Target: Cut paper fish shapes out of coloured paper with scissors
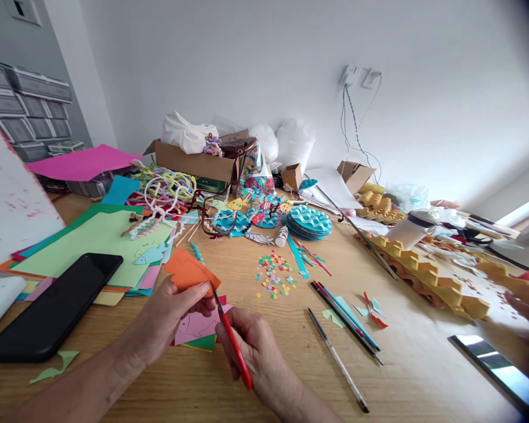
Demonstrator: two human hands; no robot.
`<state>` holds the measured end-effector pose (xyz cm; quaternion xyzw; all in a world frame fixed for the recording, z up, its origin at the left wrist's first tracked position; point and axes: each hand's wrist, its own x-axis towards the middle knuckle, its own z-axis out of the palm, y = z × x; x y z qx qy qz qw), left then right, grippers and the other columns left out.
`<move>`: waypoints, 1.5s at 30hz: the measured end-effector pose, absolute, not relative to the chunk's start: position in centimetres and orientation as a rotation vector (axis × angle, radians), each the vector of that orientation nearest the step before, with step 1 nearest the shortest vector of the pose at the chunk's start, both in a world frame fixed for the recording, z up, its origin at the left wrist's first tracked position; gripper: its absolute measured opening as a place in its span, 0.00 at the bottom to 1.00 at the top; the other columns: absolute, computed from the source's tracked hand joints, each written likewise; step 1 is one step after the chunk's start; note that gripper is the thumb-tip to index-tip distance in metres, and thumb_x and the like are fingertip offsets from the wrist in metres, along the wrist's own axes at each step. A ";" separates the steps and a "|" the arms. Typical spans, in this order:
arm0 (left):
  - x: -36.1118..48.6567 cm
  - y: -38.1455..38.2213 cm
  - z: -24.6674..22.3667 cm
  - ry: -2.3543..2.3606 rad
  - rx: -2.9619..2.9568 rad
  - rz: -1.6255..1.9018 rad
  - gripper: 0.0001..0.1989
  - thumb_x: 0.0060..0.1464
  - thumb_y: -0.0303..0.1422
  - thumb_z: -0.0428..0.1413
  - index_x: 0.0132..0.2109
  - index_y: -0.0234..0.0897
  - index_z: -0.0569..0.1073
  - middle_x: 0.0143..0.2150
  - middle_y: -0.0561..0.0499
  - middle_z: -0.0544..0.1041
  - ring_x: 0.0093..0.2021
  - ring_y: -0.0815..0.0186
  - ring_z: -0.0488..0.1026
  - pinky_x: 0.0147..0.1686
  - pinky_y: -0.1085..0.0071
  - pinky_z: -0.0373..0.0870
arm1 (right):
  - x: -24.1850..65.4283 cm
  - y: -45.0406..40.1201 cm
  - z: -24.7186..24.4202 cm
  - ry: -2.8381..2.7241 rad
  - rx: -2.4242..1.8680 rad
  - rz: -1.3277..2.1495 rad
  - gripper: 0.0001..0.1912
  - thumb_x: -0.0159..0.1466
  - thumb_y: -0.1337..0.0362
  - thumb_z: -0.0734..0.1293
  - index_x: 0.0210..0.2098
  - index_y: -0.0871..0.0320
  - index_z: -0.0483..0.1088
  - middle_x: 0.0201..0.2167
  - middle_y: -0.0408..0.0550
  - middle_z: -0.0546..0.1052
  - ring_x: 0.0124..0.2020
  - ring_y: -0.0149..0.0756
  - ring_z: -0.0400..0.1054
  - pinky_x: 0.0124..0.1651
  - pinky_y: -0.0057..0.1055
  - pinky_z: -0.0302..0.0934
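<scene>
My left hand (170, 305) grips a piece of orange paper (185, 267) by its lower edge, with the thumb on top. Faint drawn lines show on this paper. In my right hand (258, 346) is a pair of red-handled scissors (234, 346), whose blades meet the orange paper's right edge. Beneath my hands, on the table, lies a pink paper (196, 326) with a drawn fish outline, over a green sheet (203, 342). A cut-out blue paper fish (151, 255) rests on the pile of colored paper to the left.
A black phone (57, 305) lies on the left. Colored confetti dots (275, 273) and blue scalloped discs (308, 222) sit mid-table. Pencils (346, 317), a pen (337, 358) and paper scraps (370, 308) are at right. Yellow egg cartons (423, 273) stand beyond; another person's hand (526, 311) shows far right.
</scene>
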<state>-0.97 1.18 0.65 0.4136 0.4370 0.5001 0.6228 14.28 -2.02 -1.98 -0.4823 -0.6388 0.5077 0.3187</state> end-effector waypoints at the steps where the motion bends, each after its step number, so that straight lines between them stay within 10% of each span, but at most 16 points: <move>1: -1.1 1.3 0.5 0.993 0.943 1.147 0.05 0.41 0.32 0.60 0.24 0.35 0.75 0.20 0.53 0.76 0.23 0.67 0.71 0.25 0.73 0.69 | 14.3 -2.0 -1.9 -1.681 -1.271 1.331 0.22 0.63 0.48 0.60 0.22 0.58 0.57 0.17 0.37 0.56 0.19 0.25 0.50 0.22 0.23 0.45; 45: -1.4 1.4 0.4 1.013 0.950 1.182 0.07 0.41 0.33 0.61 0.21 0.36 0.75 0.20 0.55 0.76 0.23 0.68 0.71 0.26 0.73 0.69 | 14.3 -2.0 -1.7 -1.685 -1.237 1.292 0.18 0.63 0.56 0.61 0.21 0.58 0.57 0.18 0.38 0.54 0.20 0.25 0.48 0.22 0.23 0.43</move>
